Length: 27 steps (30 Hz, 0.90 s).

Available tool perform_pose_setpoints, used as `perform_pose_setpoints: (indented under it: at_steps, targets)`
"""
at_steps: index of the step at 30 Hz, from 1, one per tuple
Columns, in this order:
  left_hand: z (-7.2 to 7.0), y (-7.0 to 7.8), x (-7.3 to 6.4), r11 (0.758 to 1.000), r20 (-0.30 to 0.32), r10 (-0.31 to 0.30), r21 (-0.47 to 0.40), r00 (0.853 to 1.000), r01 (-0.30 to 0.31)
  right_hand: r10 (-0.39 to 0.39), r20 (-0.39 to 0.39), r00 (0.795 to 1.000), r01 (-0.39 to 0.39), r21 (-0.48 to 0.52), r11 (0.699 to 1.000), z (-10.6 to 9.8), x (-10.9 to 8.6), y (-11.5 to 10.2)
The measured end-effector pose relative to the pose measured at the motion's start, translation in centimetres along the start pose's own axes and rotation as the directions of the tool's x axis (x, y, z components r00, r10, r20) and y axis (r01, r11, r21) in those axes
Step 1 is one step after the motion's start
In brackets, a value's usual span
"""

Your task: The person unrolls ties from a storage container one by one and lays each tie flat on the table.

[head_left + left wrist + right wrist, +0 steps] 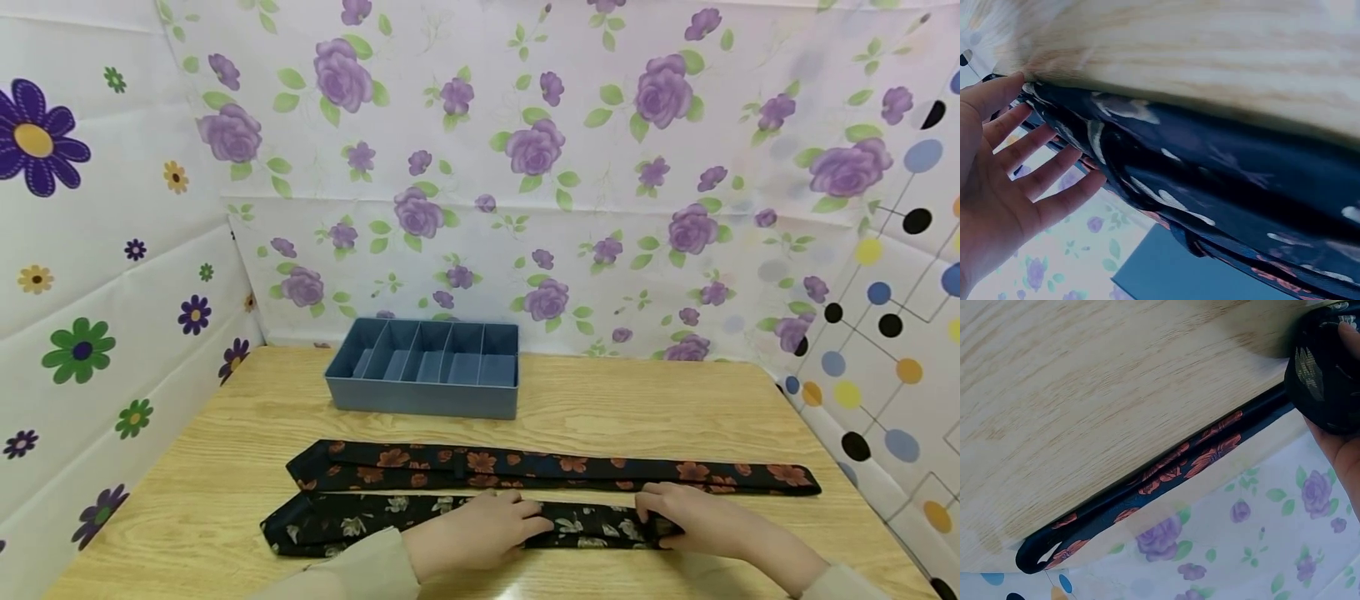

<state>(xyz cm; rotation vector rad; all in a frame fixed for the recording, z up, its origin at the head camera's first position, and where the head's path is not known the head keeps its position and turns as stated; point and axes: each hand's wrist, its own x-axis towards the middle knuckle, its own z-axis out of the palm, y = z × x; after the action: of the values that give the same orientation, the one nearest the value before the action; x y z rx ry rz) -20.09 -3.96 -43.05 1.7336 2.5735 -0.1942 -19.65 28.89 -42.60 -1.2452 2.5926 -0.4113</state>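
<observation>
A black necktie with pale flowers (356,525) lies folded lengthwise across the near part of the table. My left hand (480,533) rests on its middle; in the left wrist view the fingers (1054,172) are fairly straight along its edge. At its right end, my right hand (701,521) holds the folded end between thumb and fingers. That end looks rounded, like a loop or roll (1310,375), in the right wrist view. Just behind lies a second dark necktie with orange flowers (480,462), also folded and roughly parallel, touched by neither hand.
A blue-grey box (423,398) with several narrow compartments stands at the back of the wooden table (637,408), left of centre. Flower-printed cloth (480,167) hangs behind and to the left; a dotted cloth (900,333) hangs on the right.
</observation>
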Motion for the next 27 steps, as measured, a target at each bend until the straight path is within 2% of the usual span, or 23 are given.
perform_pose_setpoints:
  at_steps: [6, 19, 27]
  targets:
    - [-0.4, 0.3, 1.0, 1.000, -0.015, -0.005, 0.008, 1.000, 0.005, -0.003, 0.002, 1.000, 0.003, 0.020, 1.000, -0.4, -0.3, 0.0]
    - [-0.8, 1.1, 4.2, 0.998, 0.071, 0.004, -0.058, 0.997, 0.000, 0.044, 0.027, 0.999, -0.044, -0.002, 0.999, -0.4, -0.7, 0.1]
    - [-0.9, 1.5, 5.6, 0.998, 0.134, 0.028, -0.050, 0.991, -0.022, 0.051, 0.034, 0.998, -0.050, -0.032, 0.998, -0.8, -0.6, 0.1]
